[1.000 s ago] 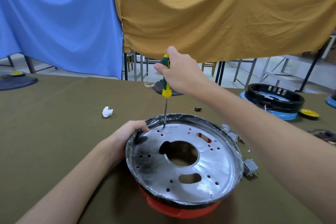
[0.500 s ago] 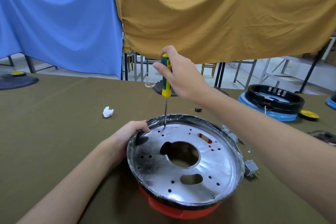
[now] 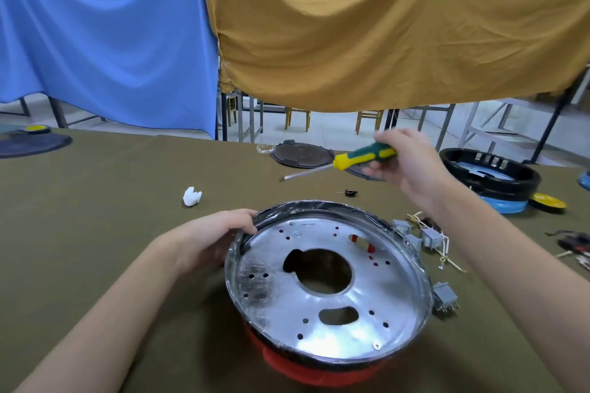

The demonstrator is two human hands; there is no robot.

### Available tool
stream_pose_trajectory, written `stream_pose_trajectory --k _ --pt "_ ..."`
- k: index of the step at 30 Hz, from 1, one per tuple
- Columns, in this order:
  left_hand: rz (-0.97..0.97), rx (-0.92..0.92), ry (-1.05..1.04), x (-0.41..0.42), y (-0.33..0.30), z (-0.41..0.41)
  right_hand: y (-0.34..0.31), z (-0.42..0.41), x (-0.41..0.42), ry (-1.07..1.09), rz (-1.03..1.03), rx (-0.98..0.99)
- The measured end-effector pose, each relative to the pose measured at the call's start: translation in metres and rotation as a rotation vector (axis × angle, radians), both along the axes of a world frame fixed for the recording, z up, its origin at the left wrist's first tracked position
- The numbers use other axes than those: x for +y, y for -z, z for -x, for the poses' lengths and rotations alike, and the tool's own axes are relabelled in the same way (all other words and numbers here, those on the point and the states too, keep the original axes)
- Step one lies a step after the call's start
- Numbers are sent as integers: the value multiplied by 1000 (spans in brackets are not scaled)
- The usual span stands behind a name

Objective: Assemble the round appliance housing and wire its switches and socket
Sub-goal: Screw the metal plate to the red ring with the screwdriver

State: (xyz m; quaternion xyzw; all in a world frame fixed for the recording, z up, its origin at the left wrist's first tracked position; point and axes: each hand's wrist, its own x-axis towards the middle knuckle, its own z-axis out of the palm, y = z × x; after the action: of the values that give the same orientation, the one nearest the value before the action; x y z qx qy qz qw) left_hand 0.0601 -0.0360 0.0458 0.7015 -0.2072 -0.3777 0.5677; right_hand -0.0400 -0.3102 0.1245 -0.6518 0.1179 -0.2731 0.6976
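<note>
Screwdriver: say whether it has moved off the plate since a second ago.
Yes. The screwdriver has lifted off the metal plate and swung up and right, now nearly level.

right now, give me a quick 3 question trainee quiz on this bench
1. True or false: the screwdriver tip touches the metal plate.
2. Which hand grips the plate's rim?
3. The white scrap lies: A) on the plate B) on the table, far left of the plate C) in a hand.

Key: 1 false, the right hand holds it lifted clear. 2 the left hand. 3 B.

Blue cloth [image 3: 105, 35] and ochre cloth [image 3: 383, 25] hang behind the olive-covered table [image 3: 95, 201].
</note>
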Motion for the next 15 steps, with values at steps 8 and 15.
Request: stream_pose_trajectory --k 8,15 --pt "-100 -176 -36 3 -5 5 62 42 -34 -179 -402 137" --pt "32 -284 -299 -2 -2 0 69 48 -34 -243 11 388"
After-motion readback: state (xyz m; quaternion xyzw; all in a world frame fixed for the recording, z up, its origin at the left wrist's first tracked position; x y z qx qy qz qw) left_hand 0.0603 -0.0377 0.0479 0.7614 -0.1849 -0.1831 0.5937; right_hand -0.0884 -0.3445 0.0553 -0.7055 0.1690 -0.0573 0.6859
